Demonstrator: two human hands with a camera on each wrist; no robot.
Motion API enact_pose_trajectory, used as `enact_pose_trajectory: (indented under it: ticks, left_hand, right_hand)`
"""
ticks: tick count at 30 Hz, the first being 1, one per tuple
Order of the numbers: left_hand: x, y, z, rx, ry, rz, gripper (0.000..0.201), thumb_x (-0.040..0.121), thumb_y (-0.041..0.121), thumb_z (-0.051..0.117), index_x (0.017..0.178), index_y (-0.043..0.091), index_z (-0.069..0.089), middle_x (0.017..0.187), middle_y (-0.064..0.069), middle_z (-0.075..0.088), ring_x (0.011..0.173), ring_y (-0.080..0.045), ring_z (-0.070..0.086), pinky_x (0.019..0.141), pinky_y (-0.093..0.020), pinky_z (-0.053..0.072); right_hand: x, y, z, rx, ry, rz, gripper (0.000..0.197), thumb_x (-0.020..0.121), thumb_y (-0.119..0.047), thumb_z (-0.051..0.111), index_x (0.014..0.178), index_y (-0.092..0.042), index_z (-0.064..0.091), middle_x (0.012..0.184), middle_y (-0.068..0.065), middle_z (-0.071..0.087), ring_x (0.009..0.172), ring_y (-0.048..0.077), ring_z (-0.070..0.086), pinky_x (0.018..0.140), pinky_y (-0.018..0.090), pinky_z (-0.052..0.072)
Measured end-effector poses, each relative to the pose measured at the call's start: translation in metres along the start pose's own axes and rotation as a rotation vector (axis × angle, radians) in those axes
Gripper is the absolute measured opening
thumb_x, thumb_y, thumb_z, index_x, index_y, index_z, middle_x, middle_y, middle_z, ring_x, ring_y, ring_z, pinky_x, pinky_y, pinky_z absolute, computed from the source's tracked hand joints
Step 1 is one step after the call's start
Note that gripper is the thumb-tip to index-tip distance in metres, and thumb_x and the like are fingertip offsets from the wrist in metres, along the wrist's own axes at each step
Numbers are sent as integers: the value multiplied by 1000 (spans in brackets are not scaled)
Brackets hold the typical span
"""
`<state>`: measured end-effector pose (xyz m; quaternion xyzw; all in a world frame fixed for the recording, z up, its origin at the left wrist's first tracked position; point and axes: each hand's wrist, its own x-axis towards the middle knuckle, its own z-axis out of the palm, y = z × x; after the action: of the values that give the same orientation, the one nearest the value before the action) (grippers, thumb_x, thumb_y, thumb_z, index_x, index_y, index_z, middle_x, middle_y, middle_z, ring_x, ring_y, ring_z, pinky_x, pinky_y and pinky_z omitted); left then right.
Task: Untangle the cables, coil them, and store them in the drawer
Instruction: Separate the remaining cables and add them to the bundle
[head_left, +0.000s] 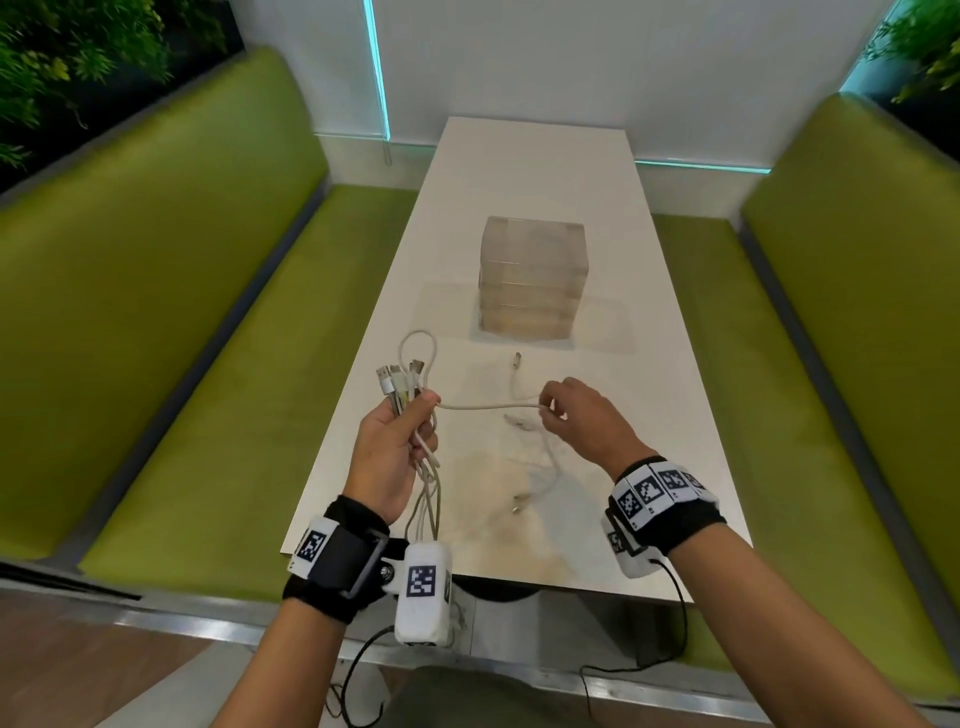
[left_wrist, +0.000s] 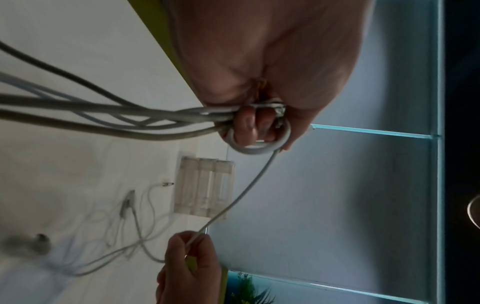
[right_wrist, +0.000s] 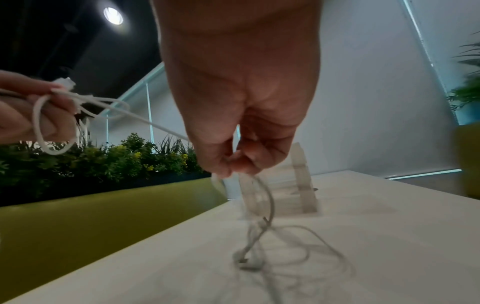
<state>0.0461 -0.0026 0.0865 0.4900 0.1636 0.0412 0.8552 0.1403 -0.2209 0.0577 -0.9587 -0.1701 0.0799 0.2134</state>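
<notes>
Head cam: left hand grips a bundle of cables over the table; right hand pinches one strand, drawers behind. Left wrist: fingers curled round the cords. Right wrist: fingertips pinching cable.

A white table stands between two green benches, one along each long side. Behind the left bench grow leafy plants. Beyond the table's far end hangs a white blind edged with teal light strips.
</notes>
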Motion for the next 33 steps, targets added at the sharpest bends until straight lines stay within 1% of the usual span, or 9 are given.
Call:
enact_pose_trajectory:
  ticks: [5,10,13,16,18,21,26,28,33]
  left_hand:
    - [0,13,-16,-82,64,71,6,84,13,62,83,11,57,59,4,44,50,-6,36,47,-20,28]
    - [5,8,-20,143,92,46,11,91,12,59,81,12,57,59,3,42,48,-9,34,43,-18,29]
    - [2,-7,0,337,19,21,16,91,15,61,75,14,58,61,1,39,50,-10,33,44,-19,31]
    - [0,-19,17,461,-61,-1,22,92,16,61,72,13,52,62,-1,33,52,-11,30,45,-19,31]
    - [-2,-21,22,523,-129,-21,21,92,18,61,75,11,50,63,-2,34,53,-12,31,46,-19,31]
    - [-7,-17,21,584,-264,-67,15,91,17,60,82,6,54,61,-2,37,52,-12,32,47,-20,29]
    - [-9,-5,10,666,-419,-146,16,89,15,63,76,8,54,58,0,36,49,-12,31,47,-21,28]
    - [-9,-5,6,676,-439,-179,18,88,16,65,73,12,54,57,3,37,49,-11,31,47,-22,27]
    - [-13,-2,-2,624,-510,-233,17,80,22,67,79,6,62,54,5,40,46,-9,33,45,-19,27]
  right_hand:
    - [1,31,0,98,128,112,13,93,-13,54,100,-9,64,101,10,55,88,28,59,77,34,46]
    - [-9,17,-18,481,261,-16,24,89,6,50,99,-3,70,101,10,61,73,17,61,65,20,49]
    - [-8,-5,-20,305,246,-189,31,86,8,54,106,-8,72,90,7,60,78,16,59,71,21,44]
    - [-8,-25,-18,180,254,-352,29,87,-4,63,113,-16,70,83,-4,48,78,12,51,70,25,45]
    - [-12,-38,-22,217,173,-382,36,87,-13,66,122,-21,64,81,-6,50,75,9,48,71,27,45]
    - [-22,-52,-30,276,-8,-348,58,87,-15,65,138,-34,45,78,-12,61,71,2,52,71,20,43]
    - [-29,-57,-32,163,-112,-301,34,90,-22,62,123,-24,62,80,-13,49,79,7,47,72,22,35]
    - [-29,-56,-33,217,-124,-261,25,87,-20,66,112,-23,64,79,-11,54,77,10,50,72,25,39]
    - [-31,-54,-34,334,-336,-185,38,84,-18,70,120,-24,62,78,-10,58,70,2,52,68,18,41]
